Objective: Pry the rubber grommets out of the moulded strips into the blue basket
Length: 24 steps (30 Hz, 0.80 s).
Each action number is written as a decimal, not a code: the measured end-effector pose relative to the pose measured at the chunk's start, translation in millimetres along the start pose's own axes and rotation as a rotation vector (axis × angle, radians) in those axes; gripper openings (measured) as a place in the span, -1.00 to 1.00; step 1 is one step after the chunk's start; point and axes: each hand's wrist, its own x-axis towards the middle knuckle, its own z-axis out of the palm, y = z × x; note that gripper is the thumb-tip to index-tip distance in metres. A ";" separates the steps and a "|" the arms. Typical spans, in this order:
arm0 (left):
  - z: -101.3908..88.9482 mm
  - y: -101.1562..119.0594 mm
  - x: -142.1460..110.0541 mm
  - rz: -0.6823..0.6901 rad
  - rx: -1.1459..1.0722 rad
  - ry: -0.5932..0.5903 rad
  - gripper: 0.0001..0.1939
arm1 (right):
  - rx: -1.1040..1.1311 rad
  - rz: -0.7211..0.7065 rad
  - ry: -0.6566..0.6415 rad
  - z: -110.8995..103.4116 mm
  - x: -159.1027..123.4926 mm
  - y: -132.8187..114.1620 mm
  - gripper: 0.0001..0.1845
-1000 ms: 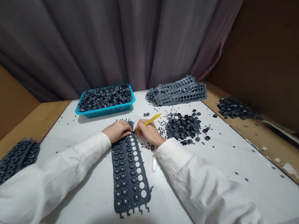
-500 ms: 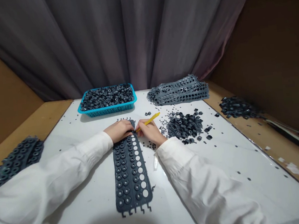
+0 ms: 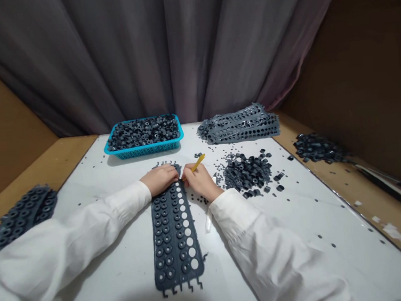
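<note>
A dark grey rubber sheet (image 3: 172,241) with rows of raised rings lies lengthwise on the white table. Its right-hand row is a line of round open holes with white showing through. My left hand (image 3: 160,179) presses on the sheet's far part, fingers together and bent over it. In a pinch, my right hand (image 3: 199,181) grips a thin yellow pen-like tool (image 3: 199,162), slanted with its lower end at the top of the row of holes. The tool's tip is hidden between my fingers. Both hands nearly meet there.
Behind stand a blue basket (image 3: 143,150) full of small dark rubber pieces and a stack of perforated sheets (image 3: 240,124). Loose dark pieces (image 3: 248,172) are heaped at right. Ringed sheets (image 3: 24,212) lie at left; another dark pile (image 3: 315,148) sits beyond the table's right edge.
The yellow tool has shifted slightly left and down with my right hand. My left hand stays on the sheet, its fingers a little flatter. The view has tilted slightly.
</note>
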 end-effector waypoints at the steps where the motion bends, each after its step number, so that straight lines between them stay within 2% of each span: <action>1: 2.4 -2.4 -2.2 -0.030 -0.101 0.046 -0.81 | 0.000 0.010 0.002 0.0 0.3 -0.3 -0.71; 4: 10.0 -8.1 -6.5 -0.134 -0.305 0.148 -0.82 | -0.002 0.030 0.003 0.3 1.4 -1.2 -0.71; 6: 11.0 -10.9 -5.5 -0.159 -0.340 0.144 -0.81 | 0.003 0.034 0.002 0.4 1.5 -1.4 -0.71; 8: 4.9 -11.7 -2.4 -0.129 -0.342 0.104 -0.81 | 0.019 0.027 0.000 0.3 0.9 -0.8 -0.71; 10: -8.3 -5.6 -1.6 -0.129 -0.329 0.118 -0.81 | 0.045 0.014 -0.007 0.1 0.0 0.4 -0.71; 13: -31.0 28.0 -15.7 -0.167 -0.316 0.219 -0.81 | 0.075 0.002 -0.011 -0.2 -0.9 2.3 -0.72; 15: -37.6 66.2 -37.1 -0.008 -0.386 0.173 -0.74 | 0.083 0.017 -0.010 -0.2 -0.5 3.2 -0.72; 17: -33.7 106.4 -62.1 0.165 -0.374 0.074 -0.66 | 0.092 0.045 -0.014 0.1 0.5 3.9 -0.72; 19: -22.9 137.1 -82.9 0.146 -0.236 0.081 -0.80 | 0.108 0.072 -0.020 0.6 1.7 4.5 -0.72; 21: -12.7 152.3 -94.4 0.145 -0.108 0.125 -0.89 | 0.127 0.088 -0.029 1.1 2.7 5.0 -0.73; 24: -10.2 153.1 -96.3 0.184 -0.054 0.184 -0.77 | 0.142 0.088 -0.053 0.6 3.3 4.7 -0.74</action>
